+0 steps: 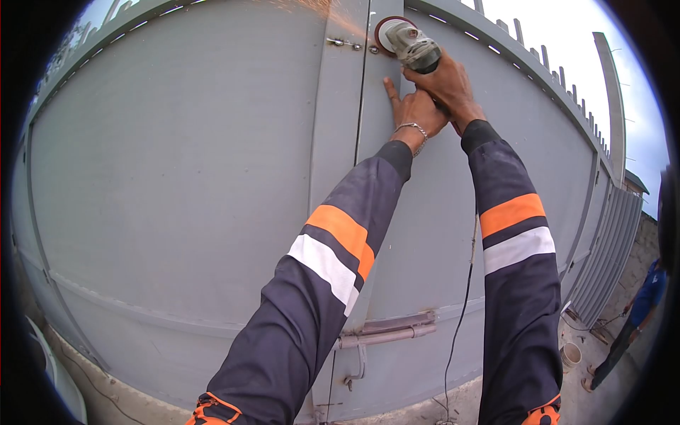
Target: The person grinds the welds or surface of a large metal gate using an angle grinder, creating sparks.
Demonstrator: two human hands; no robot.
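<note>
Both my hands are raised to an angle grinder at the top of a grey metal gate. My right hand is closed around the grinder's body, just behind its head. Lower down, my left hand wraps the rear part, its index finger pointing up along the gate. The grinder's disc is against or very near the vertical gate edge, beside small metal weld spots or fittings. Orange sparks fly off to the upper left.
A power cord hangs down below the grinder. Low on the gate is a sliding bolt with a bent handle. At right, a person in a blue shirt stands near a bucket. Spikes line the gate's top.
</note>
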